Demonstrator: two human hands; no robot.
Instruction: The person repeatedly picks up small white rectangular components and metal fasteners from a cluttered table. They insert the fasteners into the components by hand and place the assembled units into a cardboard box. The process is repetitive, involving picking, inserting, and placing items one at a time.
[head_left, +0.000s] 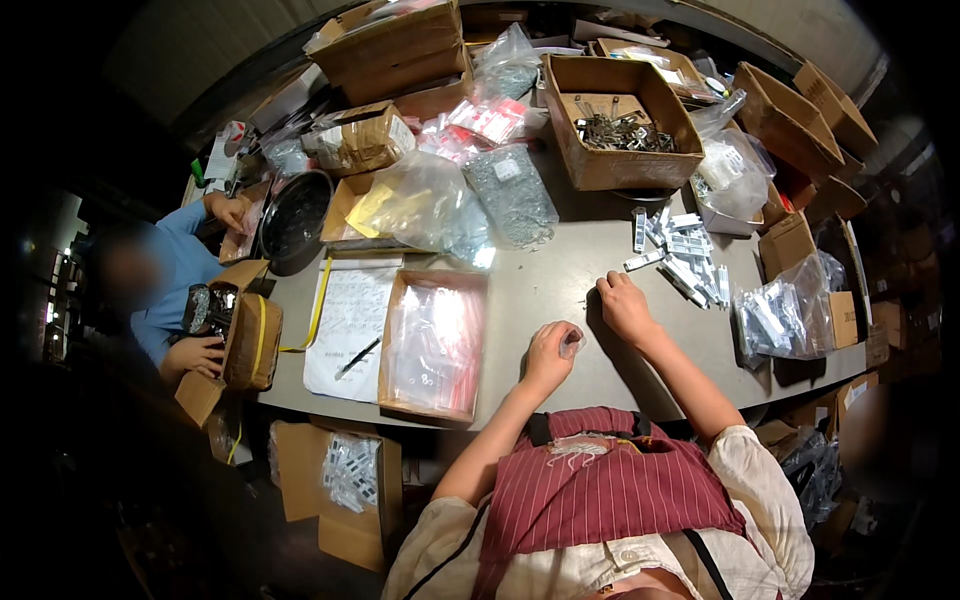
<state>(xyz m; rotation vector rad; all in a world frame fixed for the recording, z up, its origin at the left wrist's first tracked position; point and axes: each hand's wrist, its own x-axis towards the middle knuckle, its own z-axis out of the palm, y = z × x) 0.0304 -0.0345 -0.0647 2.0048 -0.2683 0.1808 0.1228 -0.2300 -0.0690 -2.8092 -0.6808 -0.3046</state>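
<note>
Now the left hand [551, 352] pinches a small clear bag [572, 345] over the bench [540, 290]; the right hand [624, 306], curled and empty, rests just beside it, nearer the packets [685, 262] up-right.

Hands [590, 330] on cluttered table [560, 290]

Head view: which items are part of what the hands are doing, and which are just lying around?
In hand:
- left hand pinching a small clear bag
- right hand resting on the table
- pile of small white packets nearest the right hand

Lying about:
- box of metal parts
- flat box of clear bags
- paper sheet with pen
- black bowl
</note>
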